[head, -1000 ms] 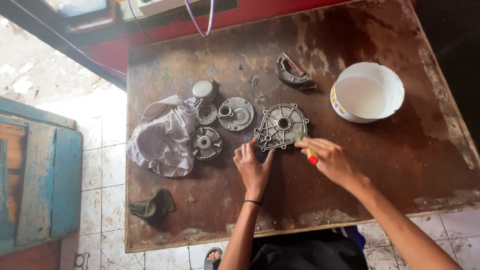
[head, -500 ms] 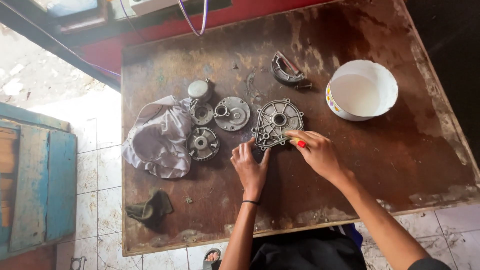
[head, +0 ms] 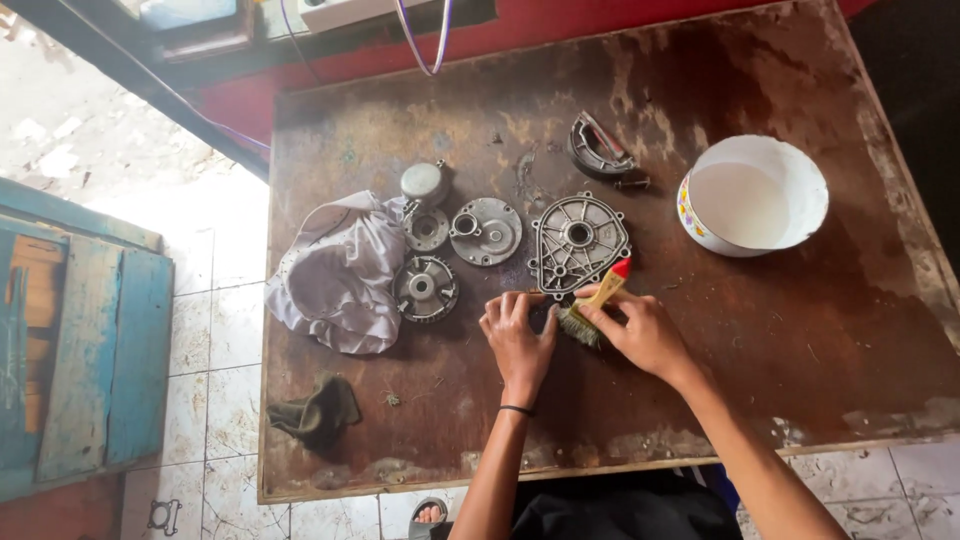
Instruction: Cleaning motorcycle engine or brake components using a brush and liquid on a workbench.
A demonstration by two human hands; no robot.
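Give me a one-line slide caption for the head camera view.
Right hand holds a brush beside left hand, near a ribbed metal cover on a worn wooden table.

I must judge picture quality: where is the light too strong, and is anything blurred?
Head view: daylight overexposes the tiled floor at left; the white bowl is bright but readable; table, left hand, right hand and brush are sharp, evenly lit.
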